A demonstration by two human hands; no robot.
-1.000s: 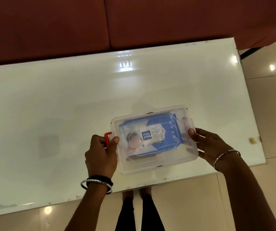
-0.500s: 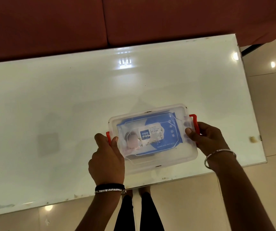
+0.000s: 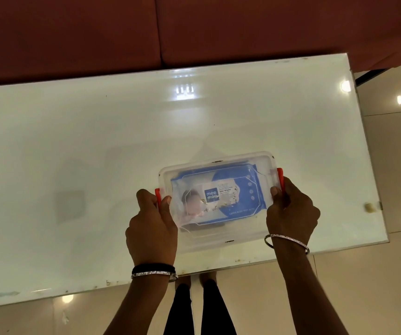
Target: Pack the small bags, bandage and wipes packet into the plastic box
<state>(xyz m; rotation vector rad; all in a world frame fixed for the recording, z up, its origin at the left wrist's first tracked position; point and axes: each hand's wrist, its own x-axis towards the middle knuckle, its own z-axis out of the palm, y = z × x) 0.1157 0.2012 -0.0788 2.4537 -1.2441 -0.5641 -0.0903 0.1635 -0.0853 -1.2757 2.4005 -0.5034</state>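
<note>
A clear plastic box (image 3: 218, 234) with its lid on sits near the front edge of the white glass table (image 3: 97, 153). Through the lid I see the blue wipes packet (image 3: 240, 189) lying flat inside; anything beneath it is hidden. My left hand (image 3: 152, 228) grips the box's left end, thumb on the lid beside the red left clip (image 3: 157, 195). At the right end, my right hand (image 3: 291, 211) wraps around the red right clip (image 3: 280, 178), with its thumb on the lid.
A dark red sofa (image 3: 194, 27) runs along the table's far side. The table's right edge (image 3: 368, 165) lies close to my right hand, with tiled floor beyond. My legs (image 3: 199, 308) stand below the front edge.
Both hands have closed in on the box ends. The right clip, first down beside the box, now stands up against the lid under my right hand. The left clip is pressed in.
</note>
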